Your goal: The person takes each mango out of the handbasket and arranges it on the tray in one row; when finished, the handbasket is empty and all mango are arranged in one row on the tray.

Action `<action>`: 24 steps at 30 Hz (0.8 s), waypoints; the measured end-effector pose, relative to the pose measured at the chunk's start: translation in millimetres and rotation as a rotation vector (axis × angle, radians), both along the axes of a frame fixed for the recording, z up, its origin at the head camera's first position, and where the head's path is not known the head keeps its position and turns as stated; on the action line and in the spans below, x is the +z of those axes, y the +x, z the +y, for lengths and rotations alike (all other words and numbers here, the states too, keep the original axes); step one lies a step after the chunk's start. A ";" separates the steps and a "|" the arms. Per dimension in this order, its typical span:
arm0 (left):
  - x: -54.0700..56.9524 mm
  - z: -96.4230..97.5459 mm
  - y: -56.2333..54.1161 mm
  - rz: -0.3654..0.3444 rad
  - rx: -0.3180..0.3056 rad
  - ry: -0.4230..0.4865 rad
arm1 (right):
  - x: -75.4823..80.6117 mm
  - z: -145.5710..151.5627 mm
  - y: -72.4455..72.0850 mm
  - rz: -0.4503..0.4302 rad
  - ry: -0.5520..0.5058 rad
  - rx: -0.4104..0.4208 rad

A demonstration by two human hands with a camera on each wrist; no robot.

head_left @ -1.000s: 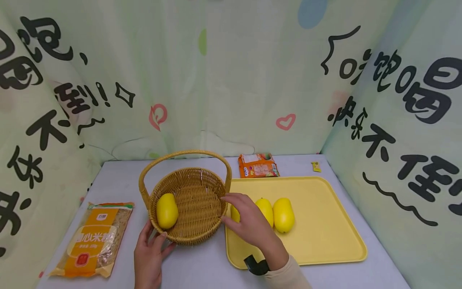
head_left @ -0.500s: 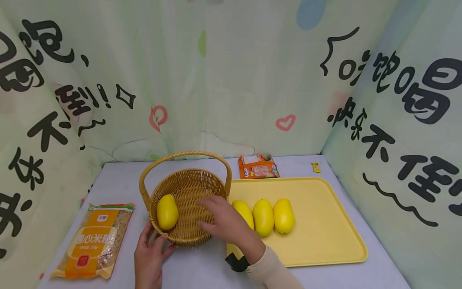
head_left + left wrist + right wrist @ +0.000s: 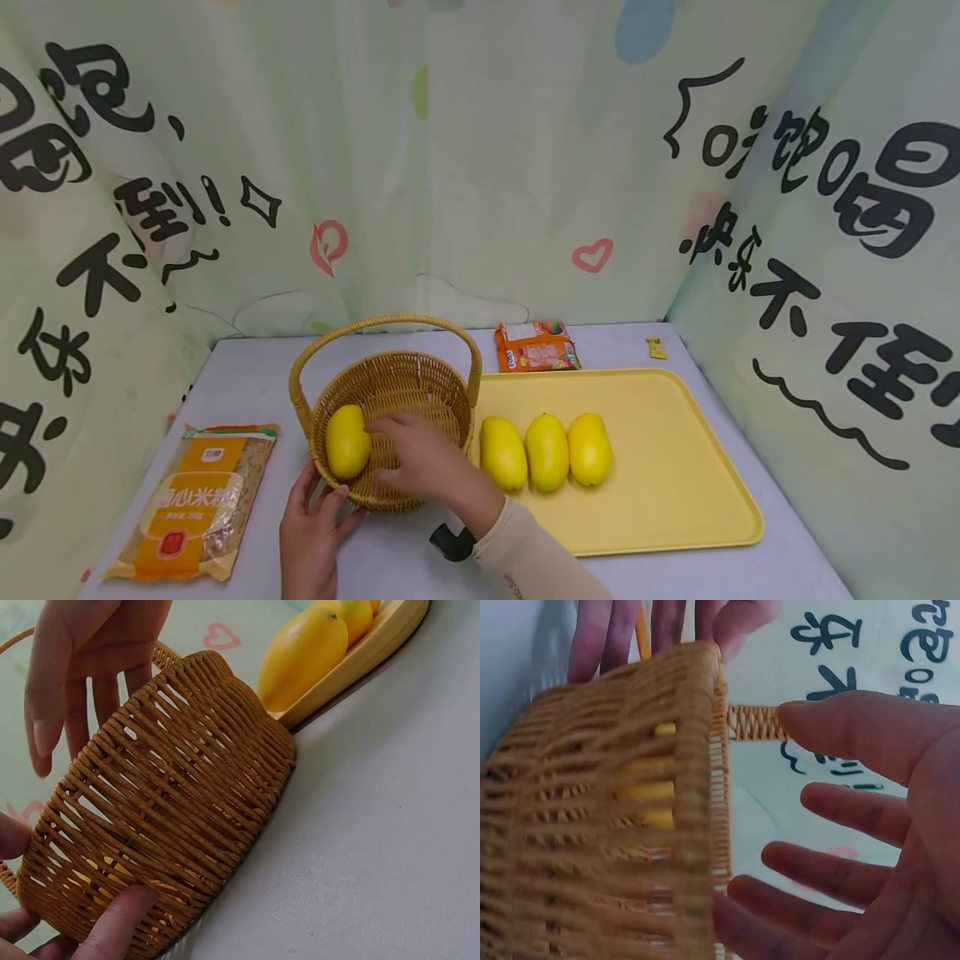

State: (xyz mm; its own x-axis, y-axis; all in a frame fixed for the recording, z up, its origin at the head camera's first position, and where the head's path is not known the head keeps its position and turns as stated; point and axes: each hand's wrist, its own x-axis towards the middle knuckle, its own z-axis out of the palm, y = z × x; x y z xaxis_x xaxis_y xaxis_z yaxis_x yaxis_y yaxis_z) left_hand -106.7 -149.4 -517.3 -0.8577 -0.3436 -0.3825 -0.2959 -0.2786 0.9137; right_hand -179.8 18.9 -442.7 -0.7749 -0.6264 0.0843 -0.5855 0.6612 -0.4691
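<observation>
A wicker basket (image 3: 408, 383) with a tall arched handle stands at the middle left of the table. Inside it, against the left wall, lies a yellow mango (image 3: 348, 442). My left hand (image 3: 313, 533) grips the basket's front left rim, fingers against the woven outer wall. Over the basket's opening reaches my right hand (image 3: 423, 458), with fingertips close to the mango's right side in the head view. In the right wrist view, the right hand's fingers (image 3: 840, 870) are spread and relaxed, with nothing between them.
A yellow tray (image 3: 675, 467) to the basket's right bears three yellow mangoes (image 3: 547, 452) in a row. An orange-labelled bag of grain-like food (image 3: 197, 500) lies at left. Behind the tray lie an orange snack packet (image 3: 536, 345) and a small yellow packet (image 3: 657, 347).
My right hand has moved left from the basket's right rim to over its inside, near the mango, uncovering the mangoes on the tray. The left hand has stayed on the basket.
</observation>
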 end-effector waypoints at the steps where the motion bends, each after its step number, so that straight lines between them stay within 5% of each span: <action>1: 0.2 -0.3 -0.1 0.000 -0.001 0.003 | -0.2 -3.1 -0.4 0.000 0.011 0.003; 24: -3.4 -1.2 -1.3 0.002 0.002 0.003 | -9.2 -42.5 -17.4 -0.150 0.114 -0.014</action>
